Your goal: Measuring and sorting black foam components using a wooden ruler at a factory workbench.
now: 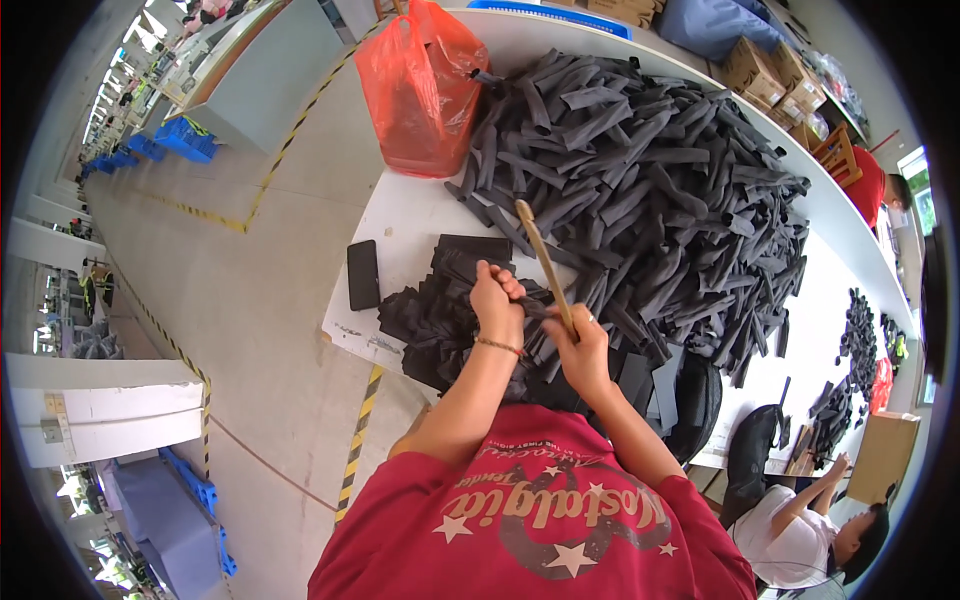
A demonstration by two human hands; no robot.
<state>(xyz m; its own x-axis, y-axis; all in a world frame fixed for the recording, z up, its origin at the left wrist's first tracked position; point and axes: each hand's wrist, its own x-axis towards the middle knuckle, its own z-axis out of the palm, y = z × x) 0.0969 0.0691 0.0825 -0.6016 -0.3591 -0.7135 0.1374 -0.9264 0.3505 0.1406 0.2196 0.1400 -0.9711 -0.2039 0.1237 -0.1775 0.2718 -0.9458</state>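
Note:
My right hand (pixel 582 350) is wrapped round a light wooden stick (pixel 543 248), which slants up and away to the left and ends in a slightly bent tip. Just to its left, my left hand (pixel 498 300) is closed on a black fabric piece (pixel 536 307) that reaches toward the right hand. Under and beside the left hand lies a heap of flattened black fabric pieces (pixel 420 318). Beyond both hands rises a large pile of dark grey fabric tubes (pixel 650 170). Part of the held piece is hidden by my fingers.
A black phone (pixel 363 275) lies on the white table (pixel 400 215) at the left. An orange-red plastic bag (pixel 415 110) stands at the far left corner. A black bag (pixel 697 400) is close to my right arm. At the right, a person in white (pixel 800 535) sits at the table.

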